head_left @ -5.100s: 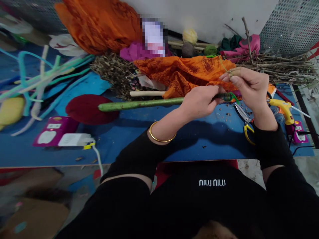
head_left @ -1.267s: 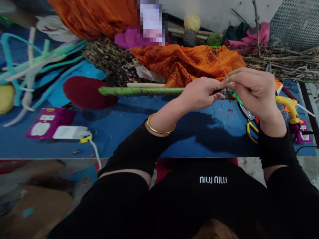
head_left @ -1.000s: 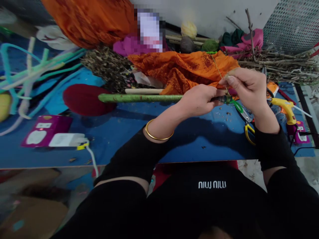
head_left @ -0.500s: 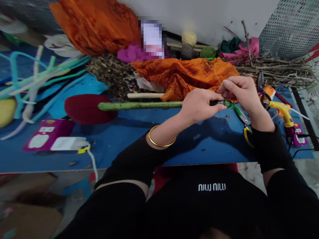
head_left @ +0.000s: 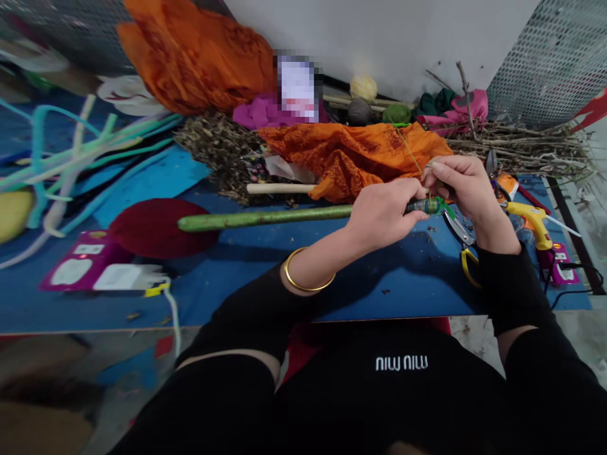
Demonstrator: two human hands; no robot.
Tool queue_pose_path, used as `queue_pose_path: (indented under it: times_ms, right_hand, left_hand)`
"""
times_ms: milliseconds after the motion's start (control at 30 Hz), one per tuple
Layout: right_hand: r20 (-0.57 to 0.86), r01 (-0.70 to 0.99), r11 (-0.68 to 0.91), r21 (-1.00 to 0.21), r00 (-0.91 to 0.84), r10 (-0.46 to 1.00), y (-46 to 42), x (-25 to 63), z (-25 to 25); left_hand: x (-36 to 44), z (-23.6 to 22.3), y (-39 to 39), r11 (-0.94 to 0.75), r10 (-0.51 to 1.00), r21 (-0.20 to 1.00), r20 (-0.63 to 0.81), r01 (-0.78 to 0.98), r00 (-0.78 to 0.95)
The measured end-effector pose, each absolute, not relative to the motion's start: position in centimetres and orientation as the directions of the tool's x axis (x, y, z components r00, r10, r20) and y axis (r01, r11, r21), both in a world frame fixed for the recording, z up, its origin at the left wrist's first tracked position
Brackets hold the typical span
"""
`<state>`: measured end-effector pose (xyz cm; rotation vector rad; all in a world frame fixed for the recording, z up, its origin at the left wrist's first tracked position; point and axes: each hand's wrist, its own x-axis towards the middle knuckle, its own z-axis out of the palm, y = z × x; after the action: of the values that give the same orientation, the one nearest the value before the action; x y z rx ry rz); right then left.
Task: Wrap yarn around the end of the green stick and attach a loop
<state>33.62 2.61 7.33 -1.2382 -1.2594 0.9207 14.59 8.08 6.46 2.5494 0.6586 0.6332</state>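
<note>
My left hand (head_left: pixel 382 213) is closed around a green stick (head_left: pixel 270 217) near its right end, where a dark green wrapping shows. The stick's far left end overlaps a dark red rounded fabric piece (head_left: pixel 142 230); whether the two are joined I cannot tell. My right hand (head_left: pixel 462 183) pinches a thin green yarn (head_left: pixel 410 150) just above the wrapped end. That strand runs up across orange cloth (head_left: pixel 351 151) to a green yarn ball (head_left: pixel 397 114). Below the right hand lie yellow-handled scissors (head_left: pixel 469 262), partly hidden by bright green material at the stick's tip.
A yellow glue gun (head_left: pixel 531 221) and a purple power strip (head_left: pixel 562 262) sit at the right. Dry twigs (head_left: pixel 531 155) line the back. Left are pale foam-like tubes (head_left: pixel 66 164) and another purple power strip (head_left: pixel 76 262) with a white plug. The blue table's front edge is near me.
The stick's left end and the red piece have dropped slightly, tilting the stick more. My right hand still pinches the yarn by the wrapped end. The whole view has shifted a little.
</note>
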Motion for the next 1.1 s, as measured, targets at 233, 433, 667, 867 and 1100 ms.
queue_pose_path:
  times_ms: [233, 433, 667, 867, 1100]
  right_hand:
    - [0.018, -0.006, 0.019, -1.0, 0.12, 0.993, 3.4, 34.2, 5.7]
    - [-0.059, -0.128, -0.047, -0.991, 0.096, 0.994, 3.8, 34.4, 4.5]
    - [0.074, -0.216, 0.112, -0.97, 0.178, 0.981, 3.9, 34.5, 5.4]
    - [0.126, -0.085, 0.132, -0.988, 0.077, 0.989, 2.0, 35.0, 8.2]
    - [-0.025, 0.116, -0.008, -0.993, -0.146, 0.989, 0.4, 36.3, 9.7]
  left_hand:
    - [14.4, 6.4, 8.0, -0.825, 0.518, 0.461, 0.385, 0.327, 0.763]
    - [14.4, 6.1, 8.0, -0.835, 0.521, 0.459, 0.477, 0.305, 0.708]
    - [14.1, 6.2, 8.3, -0.849, 0.519, 0.426, 0.569, 0.311, 0.638]
    - [13.5, 7.2, 9.3, -0.831, 0.552, 0.447, 0.588, 0.332, 0.591]
    - [13.0, 8.1, 9.5, -0.798, 0.59, 0.498, 0.529, 0.34, 0.61]
